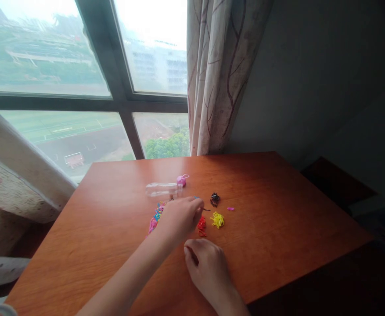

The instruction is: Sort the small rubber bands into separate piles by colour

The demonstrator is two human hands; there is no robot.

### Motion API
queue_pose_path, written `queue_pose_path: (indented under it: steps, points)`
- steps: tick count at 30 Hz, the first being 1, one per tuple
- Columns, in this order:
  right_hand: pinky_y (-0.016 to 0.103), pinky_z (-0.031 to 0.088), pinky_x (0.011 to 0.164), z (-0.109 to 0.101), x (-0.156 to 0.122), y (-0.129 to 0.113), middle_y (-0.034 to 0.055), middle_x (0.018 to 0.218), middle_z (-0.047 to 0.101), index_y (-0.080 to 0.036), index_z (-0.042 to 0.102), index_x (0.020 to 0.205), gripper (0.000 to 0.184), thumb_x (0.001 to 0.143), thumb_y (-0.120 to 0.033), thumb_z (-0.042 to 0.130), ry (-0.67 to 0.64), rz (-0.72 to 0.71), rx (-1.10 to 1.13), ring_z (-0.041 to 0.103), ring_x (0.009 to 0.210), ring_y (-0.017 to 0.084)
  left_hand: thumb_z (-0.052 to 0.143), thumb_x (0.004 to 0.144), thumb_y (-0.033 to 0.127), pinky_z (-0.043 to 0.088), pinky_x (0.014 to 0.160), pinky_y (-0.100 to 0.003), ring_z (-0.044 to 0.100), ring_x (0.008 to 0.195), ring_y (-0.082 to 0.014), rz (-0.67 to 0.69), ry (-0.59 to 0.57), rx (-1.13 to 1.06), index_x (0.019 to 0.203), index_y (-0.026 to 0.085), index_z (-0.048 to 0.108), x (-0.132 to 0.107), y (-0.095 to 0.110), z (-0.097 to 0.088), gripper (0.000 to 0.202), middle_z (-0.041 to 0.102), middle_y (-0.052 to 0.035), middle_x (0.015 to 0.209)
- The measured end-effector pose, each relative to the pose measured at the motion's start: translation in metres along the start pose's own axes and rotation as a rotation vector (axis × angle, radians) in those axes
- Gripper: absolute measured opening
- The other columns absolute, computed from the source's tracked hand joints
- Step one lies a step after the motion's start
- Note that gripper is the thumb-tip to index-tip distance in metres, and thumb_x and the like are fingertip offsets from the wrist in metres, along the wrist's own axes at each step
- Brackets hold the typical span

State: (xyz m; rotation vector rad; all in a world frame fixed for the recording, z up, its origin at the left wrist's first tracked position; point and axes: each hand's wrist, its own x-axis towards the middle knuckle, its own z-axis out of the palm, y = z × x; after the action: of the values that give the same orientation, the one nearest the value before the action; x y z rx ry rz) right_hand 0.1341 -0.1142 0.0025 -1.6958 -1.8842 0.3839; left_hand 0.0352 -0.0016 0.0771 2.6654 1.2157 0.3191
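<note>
My left hand (185, 213) reaches across the middle of the table, its fingers pinched. A small dark rubber band (206, 210) sticks out from the fingertips. Partly hidden behind that hand lies a mixed heap of coloured rubber bands (155, 220). Sorted by colour just right of the fingers are red bands (202, 225), yellow bands (217, 219) and black bands (215, 199). My right hand (208, 265) rests on the table in front of the red pile, fingers curled in toward the thumb. Whether anything is inside it, I cannot tell.
A clear plastic bottle (162, 189) with a pink cap (181, 180) lies on its side behind my left hand. One small pink piece (231, 209) lies to the right on the wooden table (271, 210). A window (123, 103) and curtains (208, 79) stand behind the table.
</note>
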Motion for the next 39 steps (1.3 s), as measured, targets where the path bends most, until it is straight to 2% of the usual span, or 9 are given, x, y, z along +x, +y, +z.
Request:
queue_pose_path:
  steps: [3, 7, 10, 13, 17, 23, 29, 34, 39]
  points:
    - [0.023, 0.035, 0.066, 0.001, -0.001, 0.0, -0.0008, 0.074, 0.066, -0.022, 0.061, 0.078, 0.018, 0.088, -0.012, 0.05, 0.017, -0.014, 0.028, 0.061, 0.07, 0.014, 0.048, 0.09, 0.021, 0.047, 0.062, -0.026, 0.068, 0.074, -0.0193, 0.04, -0.047, 0.009, 0.089, 0.021, 0.068, 0.032, 0.004, 0.008, 0.02, 0.072, -0.0061, 0.084]
    - [0.023, 0.036, 0.067, 0.002, -0.002, 0.0, -0.0001, 0.076, 0.067, -0.022, 0.063, 0.081, 0.019, 0.087, -0.01, 0.05, 0.033, -0.016, 0.064, 0.062, 0.072, 0.015, 0.05, 0.091, 0.021, 0.051, 0.068, -0.031, 0.069, 0.077, -0.0214, 0.059, -0.12, 0.02, 0.088, 0.017, 0.069, 0.056, 0.004, 0.023, 0.02, 0.071, -0.0095, 0.087]
    - [0.023, 0.037, 0.067, 0.004, -0.002, 0.001, 0.0, 0.076, 0.067, -0.022, 0.064, 0.082, 0.019, 0.086, -0.009, 0.05, 0.034, -0.016, 0.06, 0.063, 0.072, 0.015, 0.055, 0.094, 0.028, 0.054, 0.076, -0.035, 0.067, 0.085, -0.019, 0.054, -0.173, 0.022, 0.102, 0.016, 0.066, 0.063, 0.004, 0.034, 0.019, 0.069, -0.0081, 0.099]
    - [0.024, 0.037, 0.066, 0.003, -0.002, 0.001, 0.0, 0.076, 0.068, -0.022, 0.064, 0.083, 0.019, 0.086, -0.009, 0.05, 0.031, -0.012, 0.059, 0.063, 0.072, 0.016, 0.058, 0.093, 0.035, 0.056, 0.081, -0.039, 0.065, 0.093, -0.018, 0.047, -0.196, 0.025, 0.116, 0.016, 0.059, 0.065, 0.004, 0.039, 0.03, 0.064, -0.0069, 0.112]
    - [0.024, 0.036, 0.066, 0.002, -0.001, 0.0, -0.0004, 0.076, 0.067, -0.022, 0.063, 0.082, 0.018, 0.086, -0.009, 0.051, 0.022, -0.007, 0.06, 0.062, 0.072, 0.016, 0.055, 0.093, 0.025, 0.053, 0.074, -0.033, 0.068, 0.083, -0.02, 0.039, -0.149, 0.035, 0.098, 0.017, 0.066, 0.059, 0.001, 0.032, 0.015, 0.07, -0.0084, 0.095]
    - [0.024, 0.037, 0.067, 0.0, 0.0, -0.001, -0.0006, 0.076, 0.068, -0.022, 0.063, 0.082, 0.017, 0.087, -0.011, 0.051, 0.019, -0.017, 0.034, 0.063, 0.072, 0.015, 0.048, 0.091, 0.024, 0.046, 0.064, -0.027, 0.068, 0.076, -0.0203, -0.02, -0.029, 0.042, 0.089, 0.02, 0.066, 0.028, -0.013, 0.003, 0.018, 0.071, -0.0069, 0.087]
    - [0.023, 0.036, 0.064, 0.0, 0.001, -0.003, -0.0013, 0.074, 0.068, -0.023, 0.062, 0.081, 0.016, 0.087, -0.012, 0.052, 0.026, -0.017, -0.005, 0.063, 0.07, 0.015, 0.048, 0.089, 0.025, 0.042, 0.061, -0.025, 0.067, 0.075, -0.0191, -0.105, 0.051, 0.033, 0.09, 0.022, 0.065, -0.027, -0.038, -0.017, 0.017, 0.071, -0.0037, 0.089]
    - [0.025, 0.032, 0.06, 0.002, 0.003, -0.005, -0.0019, 0.073, 0.068, -0.024, 0.06, 0.084, 0.013, 0.087, -0.012, 0.055, 0.019, 0.026, -0.06, 0.063, 0.067, 0.015, 0.046, 0.091, 0.027, 0.042, 0.06, -0.025, 0.066, 0.07, -0.0178, -0.191, 0.035, -0.071, 0.09, 0.025, 0.065, -0.077, -0.048, -0.004, 0.018, 0.07, -0.0005, 0.084]
    - [0.027, 0.03, 0.057, 0.008, 0.006, -0.009, -0.0005, 0.075, 0.069, -0.024, 0.062, 0.092, 0.011, 0.087, -0.014, 0.06, 0.03, 0.098, -0.151, 0.065, 0.066, 0.018, 0.045, 0.094, 0.028, 0.044, 0.06, -0.023, 0.064, 0.065, -0.0149, -0.194, 0.053, -0.192, 0.092, 0.025, 0.064, -0.109, -0.04, 0.019, 0.019, 0.069, 0.001, 0.078]
